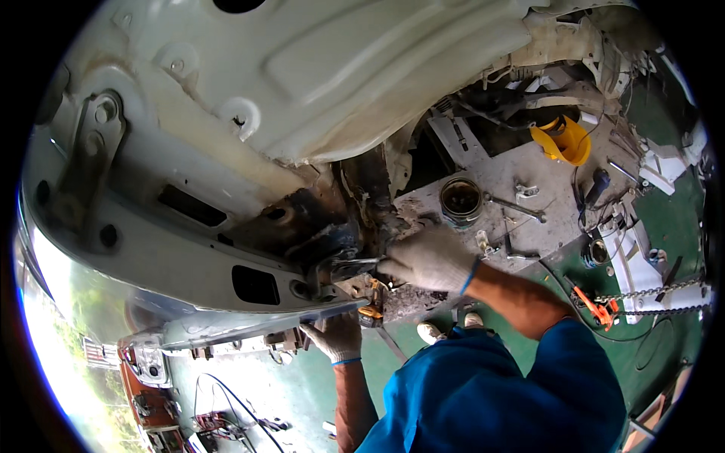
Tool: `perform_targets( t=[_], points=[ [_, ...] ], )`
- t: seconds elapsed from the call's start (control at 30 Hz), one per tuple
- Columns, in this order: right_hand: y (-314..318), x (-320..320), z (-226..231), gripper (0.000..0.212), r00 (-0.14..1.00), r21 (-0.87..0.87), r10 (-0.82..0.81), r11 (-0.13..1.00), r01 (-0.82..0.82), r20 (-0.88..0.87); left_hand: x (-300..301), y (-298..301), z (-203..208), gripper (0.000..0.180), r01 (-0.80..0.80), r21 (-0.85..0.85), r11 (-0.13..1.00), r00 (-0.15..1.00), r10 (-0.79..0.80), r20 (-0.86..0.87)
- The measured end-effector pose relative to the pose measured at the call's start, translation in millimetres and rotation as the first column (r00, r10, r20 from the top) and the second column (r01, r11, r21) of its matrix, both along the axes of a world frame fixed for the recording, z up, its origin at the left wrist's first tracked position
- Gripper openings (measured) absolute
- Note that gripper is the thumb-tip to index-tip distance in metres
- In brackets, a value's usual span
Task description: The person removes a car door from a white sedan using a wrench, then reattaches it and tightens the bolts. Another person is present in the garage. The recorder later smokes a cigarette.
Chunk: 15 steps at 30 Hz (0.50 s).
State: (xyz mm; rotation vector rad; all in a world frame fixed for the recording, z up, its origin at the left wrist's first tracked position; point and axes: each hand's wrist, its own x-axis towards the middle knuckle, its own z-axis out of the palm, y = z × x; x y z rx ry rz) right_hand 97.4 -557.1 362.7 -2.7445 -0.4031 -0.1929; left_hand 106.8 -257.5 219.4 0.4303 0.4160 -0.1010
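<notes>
My right hand [432, 258], in a pale work glove, is closed around the end of a slim shiny metal tool [355, 262]; its kind is unclear. The tool points left toward a curved metal bracket [325, 276] at the corner of a grey vehicle body [189, 257]. Rusty, blackened metal [313, 219] lies just beyond. Lower down, my gloved left hand [336, 337] grips the body's near edge; some of its fingers are hidden there.
Beyond my right hand, a grimy board [513, 189] carries an open can [461, 200], a wrench [517, 207] and a yellow container [563, 141]. A chain [657, 291], an orange-red tool [594, 308] and cables lie at right. An orange-and-black tool [371, 311] sits between my hands.
</notes>
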Motion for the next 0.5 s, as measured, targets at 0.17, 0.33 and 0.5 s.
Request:
perform_targets(
  t=[0.17,0.33,0.5],
  points=[
    [-13.0,5.4,58.4,0.03,0.994,-0.189,0.094,0.979,-0.082,0.056,2.8,-4.6,2.9,0.084,-0.033,-0.007,0.999,0.999,0.033,-0.012],
    [-27.6,-7.4,46.9,0.029,0.992,-0.032,0.122,0.992,-0.121,0.029,1.4,0.1,3.4,0.087,-0.038,0.002,0.999,0.997,0.038,-0.061],
    [-42.5,-34.8,-6.7,0.027,0.988,0.549,0.062,0.826,-0.131,0.142,2.5,1.1,-1.9,0.088,-0.013,0.01,1.0,1.0,0.013,-0.02]
  ],
)
